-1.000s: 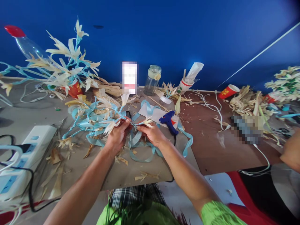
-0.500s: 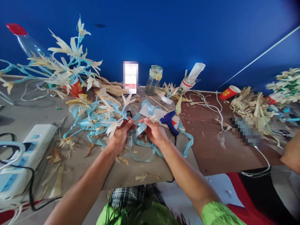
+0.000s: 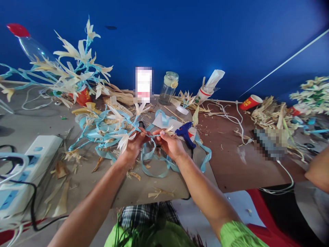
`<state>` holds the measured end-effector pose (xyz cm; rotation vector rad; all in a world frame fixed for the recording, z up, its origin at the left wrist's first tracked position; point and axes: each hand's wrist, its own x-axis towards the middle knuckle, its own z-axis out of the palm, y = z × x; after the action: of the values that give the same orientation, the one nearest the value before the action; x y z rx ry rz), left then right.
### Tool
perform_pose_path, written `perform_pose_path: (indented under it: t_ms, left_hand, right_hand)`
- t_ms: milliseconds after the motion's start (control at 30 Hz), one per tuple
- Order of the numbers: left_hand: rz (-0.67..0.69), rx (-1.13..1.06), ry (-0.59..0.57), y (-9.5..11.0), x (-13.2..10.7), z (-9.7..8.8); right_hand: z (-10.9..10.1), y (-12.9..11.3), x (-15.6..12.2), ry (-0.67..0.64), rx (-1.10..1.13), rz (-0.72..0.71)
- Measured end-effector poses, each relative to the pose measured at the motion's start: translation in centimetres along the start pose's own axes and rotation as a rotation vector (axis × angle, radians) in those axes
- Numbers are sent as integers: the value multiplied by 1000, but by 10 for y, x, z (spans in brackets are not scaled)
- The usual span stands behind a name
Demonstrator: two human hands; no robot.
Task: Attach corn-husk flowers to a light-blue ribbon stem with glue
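Note:
My left hand (image 3: 135,142) is closed on the blue-wrapped stem (image 3: 135,124) of a branch with pale corn-husk flowers (image 3: 124,140). The rest of that branch spreads leftward over the table. My right hand (image 3: 171,144) pinches the thin stem's right end, where light-blue ribbon (image 3: 154,135) is wound on. Loose ribbon (image 3: 160,174) hangs in loops below both hands and lies on the table. A pale husk tip (image 3: 169,129) shows just above my right fingers. Beside that hand a blue glue gun (image 3: 185,133) rests on a white sheet (image 3: 164,120).
A power strip (image 3: 29,171) with cables lies at left. Behind stand a finished husk-flower branch (image 3: 77,68) in a red cup (image 3: 83,96), a lit phone (image 3: 144,84) and a glass jar (image 3: 169,87). Husks (image 3: 269,109) and another person's arm (image 3: 318,169) are at right.
My right fingers have shifted slightly, and the ribbon between the hands now lies closer along the stem. The left hand keeps its hold almost unmoved.

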<state>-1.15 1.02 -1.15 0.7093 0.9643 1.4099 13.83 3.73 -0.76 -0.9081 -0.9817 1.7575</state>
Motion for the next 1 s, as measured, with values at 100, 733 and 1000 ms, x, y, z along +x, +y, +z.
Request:
perform_pose_path:
  t_ms: [100,733,1000]
  left_hand:
    - [-62,-69,-33,3,0,0]
    - [-63,-14,11,-1,0,-2]
    - [7,4,60,1,2,-2]
  right_hand:
    - [-2,2,0,-2,-20,-22]
    - [0,5,1,-11,-117,-19]
    - [0,4,2,-235,31,137]
